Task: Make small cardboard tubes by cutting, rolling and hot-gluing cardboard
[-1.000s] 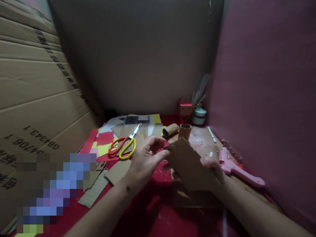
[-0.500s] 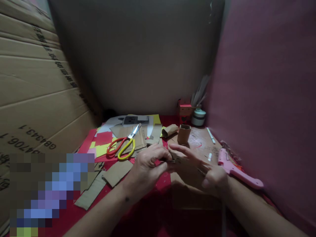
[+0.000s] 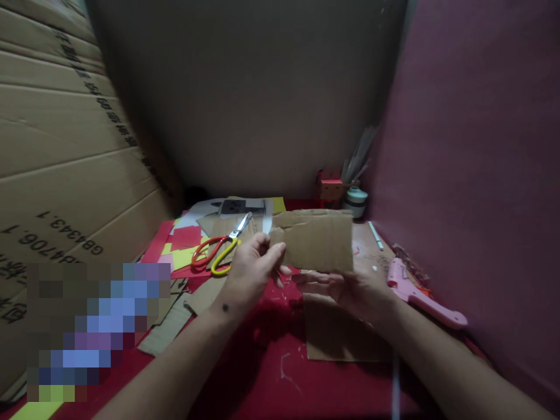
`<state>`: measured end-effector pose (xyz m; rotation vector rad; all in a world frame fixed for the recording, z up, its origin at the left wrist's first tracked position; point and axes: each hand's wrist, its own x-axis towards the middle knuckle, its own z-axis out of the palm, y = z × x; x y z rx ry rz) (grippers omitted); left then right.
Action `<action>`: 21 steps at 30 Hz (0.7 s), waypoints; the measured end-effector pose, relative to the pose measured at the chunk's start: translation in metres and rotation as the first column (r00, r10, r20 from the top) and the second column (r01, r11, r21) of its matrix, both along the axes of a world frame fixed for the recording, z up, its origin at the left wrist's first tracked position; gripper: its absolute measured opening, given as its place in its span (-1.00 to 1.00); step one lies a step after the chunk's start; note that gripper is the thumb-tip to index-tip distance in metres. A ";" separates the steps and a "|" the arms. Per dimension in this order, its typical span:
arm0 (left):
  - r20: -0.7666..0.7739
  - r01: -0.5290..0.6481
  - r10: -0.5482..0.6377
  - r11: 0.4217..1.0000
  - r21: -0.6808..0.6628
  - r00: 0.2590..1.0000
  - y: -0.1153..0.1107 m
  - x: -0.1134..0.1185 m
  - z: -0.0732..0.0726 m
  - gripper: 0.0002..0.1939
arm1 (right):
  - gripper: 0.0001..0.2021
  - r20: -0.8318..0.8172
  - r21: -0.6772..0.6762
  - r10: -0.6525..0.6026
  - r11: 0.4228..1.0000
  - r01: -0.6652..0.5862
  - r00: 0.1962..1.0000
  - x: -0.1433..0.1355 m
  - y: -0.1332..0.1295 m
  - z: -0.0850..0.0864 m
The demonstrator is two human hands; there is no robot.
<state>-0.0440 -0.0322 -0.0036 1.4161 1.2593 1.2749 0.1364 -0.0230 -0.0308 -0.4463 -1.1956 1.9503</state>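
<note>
A rectangular piece of brown cardboard [image 3: 317,240] is held up over the middle of the table, its broad face toward me and its top edge slightly torn. My left hand [image 3: 258,265] pinches its left end between thumb and fingers. Below its lower right edge, my right hand [image 3: 350,291] has its fingers stretched toward the left; its thumb is hidden, and the fingertips lie close under the cardboard. Beneath my right hand, a flat cardboard sheet [image 3: 336,341] rests on the red cloth [image 3: 271,385].
Scissors [image 3: 227,248] with red and yellow handles lie left of centre on cardboard and coloured paper. A pink glue gun [image 3: 426,300] is at the right beside the pink wall [image 3: 472,146]. Behind stand a pale green jar [image 3: 356,201] and a small red-topped box [image 3: 331,188].
The cardboard piece has turned broadside to me and risen, now covering the cardboard tubes behind. My right hand has opened its grip and moved slightly lower and left.
</note>
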 end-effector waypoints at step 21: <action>-0.415 0.219 -0.095 0.940 0.262 0.905 -0.001 0.006 -0.009 -0.70 | -0.56 -0.047 0.100 -0.350 0.930 0.353 0.936 -0.013 0.007 -0.013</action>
